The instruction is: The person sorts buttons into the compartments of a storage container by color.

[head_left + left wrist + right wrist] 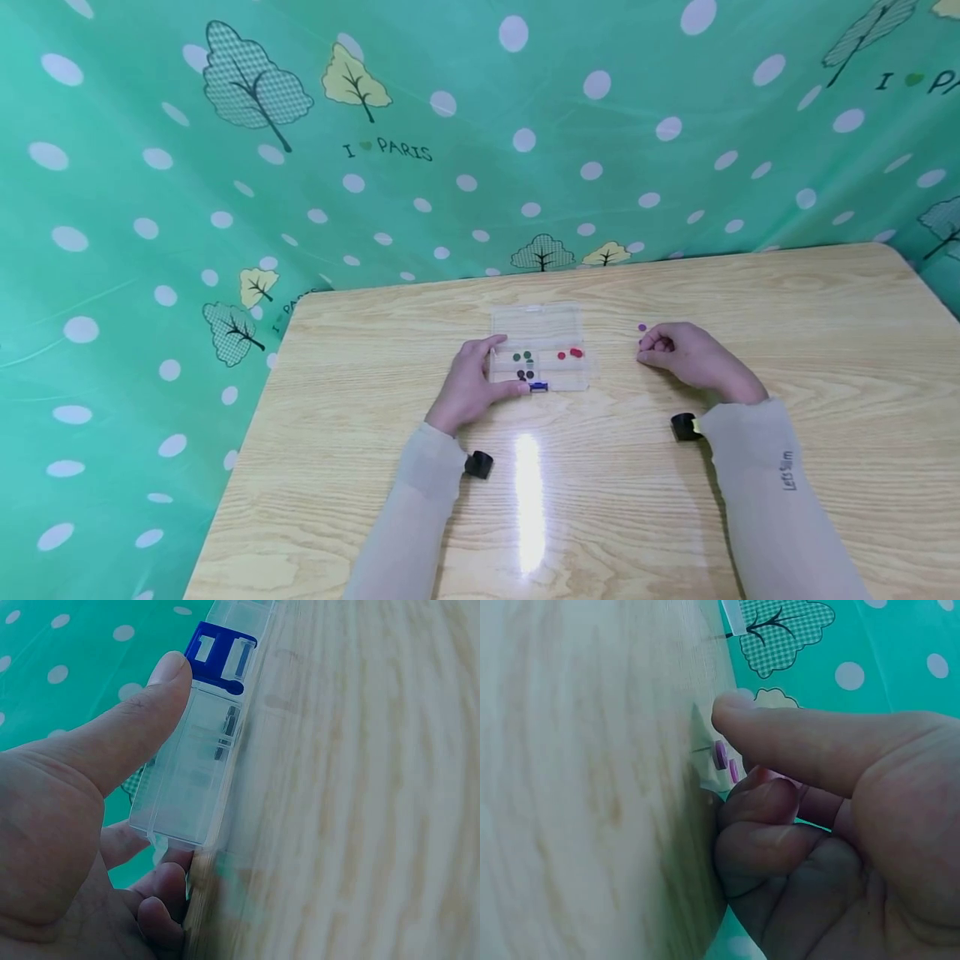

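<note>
My left hand point(468, 383) grips the near left side of a clear plastic compartment box point(562, 379), its thumb beside the blue latch point(221, 656) on the front. The box's lid point(536, 327) is swung back. Inside lie green discs point(527, 356), dark discs point(529, 375) and red discs point(576, 352) in separate compartments. To the right, my right hand point(686, 354) rests low at the table, fingers bent and thumb stretched out apart from them. Just past its fingertips are two purple discs point(720, 755) on the table; nothing shows held in the fingers.
The wood-grain table point(600, 500) carries a bright light reflection in front of the box. A green dotted cloth point(450, 167) hangs along the back and left edges. Black wrist cameras point(478, 464) sit at both sleeves.
</note>
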`<state>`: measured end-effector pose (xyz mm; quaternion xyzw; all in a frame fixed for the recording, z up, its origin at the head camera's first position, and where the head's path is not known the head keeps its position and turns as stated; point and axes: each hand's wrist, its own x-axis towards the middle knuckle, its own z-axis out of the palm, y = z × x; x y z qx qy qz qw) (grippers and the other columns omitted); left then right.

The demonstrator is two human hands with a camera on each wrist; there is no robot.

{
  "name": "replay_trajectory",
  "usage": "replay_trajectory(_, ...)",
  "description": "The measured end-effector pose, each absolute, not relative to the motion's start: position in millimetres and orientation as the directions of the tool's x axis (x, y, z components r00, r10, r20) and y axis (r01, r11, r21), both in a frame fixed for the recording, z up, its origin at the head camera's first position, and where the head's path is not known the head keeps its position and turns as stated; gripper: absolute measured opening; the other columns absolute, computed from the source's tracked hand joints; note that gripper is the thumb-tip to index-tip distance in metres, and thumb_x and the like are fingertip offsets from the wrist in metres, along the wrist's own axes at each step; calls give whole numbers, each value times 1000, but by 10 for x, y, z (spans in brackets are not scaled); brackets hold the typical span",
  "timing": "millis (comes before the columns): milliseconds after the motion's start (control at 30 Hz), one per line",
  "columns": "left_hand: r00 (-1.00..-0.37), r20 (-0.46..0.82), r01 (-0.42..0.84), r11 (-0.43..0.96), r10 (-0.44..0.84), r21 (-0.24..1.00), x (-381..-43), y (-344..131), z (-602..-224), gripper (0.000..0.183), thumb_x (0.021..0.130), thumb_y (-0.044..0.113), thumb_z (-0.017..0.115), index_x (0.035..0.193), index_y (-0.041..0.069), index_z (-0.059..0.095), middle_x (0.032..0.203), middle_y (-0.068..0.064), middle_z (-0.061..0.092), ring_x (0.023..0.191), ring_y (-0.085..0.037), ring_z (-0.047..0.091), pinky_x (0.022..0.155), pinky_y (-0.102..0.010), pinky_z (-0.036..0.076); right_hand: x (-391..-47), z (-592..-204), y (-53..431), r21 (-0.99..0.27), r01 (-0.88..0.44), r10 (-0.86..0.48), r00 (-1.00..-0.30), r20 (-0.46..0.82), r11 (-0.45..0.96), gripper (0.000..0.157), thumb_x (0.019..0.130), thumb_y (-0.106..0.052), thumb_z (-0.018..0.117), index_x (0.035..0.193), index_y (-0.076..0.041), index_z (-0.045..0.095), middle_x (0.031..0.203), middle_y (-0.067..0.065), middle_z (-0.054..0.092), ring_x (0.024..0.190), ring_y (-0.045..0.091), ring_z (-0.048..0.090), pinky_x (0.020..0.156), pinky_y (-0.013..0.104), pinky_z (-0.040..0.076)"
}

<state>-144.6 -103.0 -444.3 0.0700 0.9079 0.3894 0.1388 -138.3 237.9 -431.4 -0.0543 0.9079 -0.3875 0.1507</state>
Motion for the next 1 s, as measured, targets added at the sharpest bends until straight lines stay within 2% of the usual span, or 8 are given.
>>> replay_trajectory(467,-951,-200,17,688,234,725,-1454,-1017,-4429,97,71,49,88,153,25,43,144,-9,45,103,-24,50,88,-41,48,-1384,-4295,2362,-706,6,-193,-960,-202,708,13,99,-16,66,100,-3,66,86,6,58,78,21,49,72,35,42)
replay_trajectory(1000,-951,-191,33,697,242,717,-1448,-1031,-4453,95,72,49,87,153,26,43,145,-10,44,106,-25,50,92,-42,48,-1375,-4246,2294,-706,3,-168,-970,-173,708,12,98,-16,66,98,-4,65,84,7,56,78,23,48,70,35,41)
